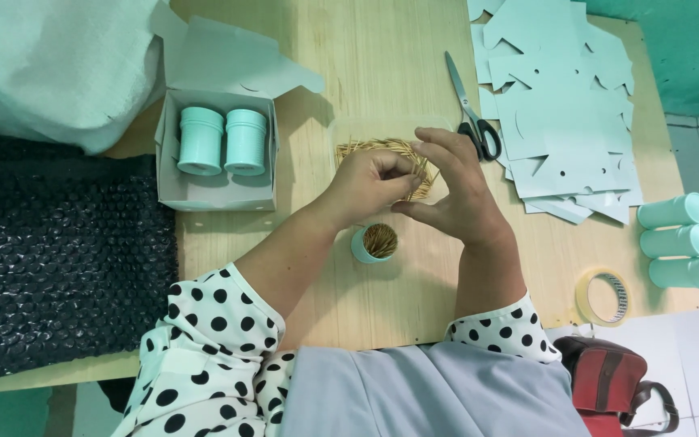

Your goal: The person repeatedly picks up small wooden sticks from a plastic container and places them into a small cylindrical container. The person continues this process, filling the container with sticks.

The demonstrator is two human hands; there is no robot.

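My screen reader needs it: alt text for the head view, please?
Two hands, left hand and right hand, gather toothpicks above an open mint tube of toothpicks on a wooden table, beside a box of two tubes.

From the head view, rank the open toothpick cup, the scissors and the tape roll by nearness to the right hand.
1. Open toothpick cup, just below-left of the right hand.
2. Scissors, above the hand.
3. Tape roll, at the table's lower right edge.

White sleeves (204, 340) with black polka dots, cuffed below elbow; grey-blue garment (422, 392) over lap; hands bare.
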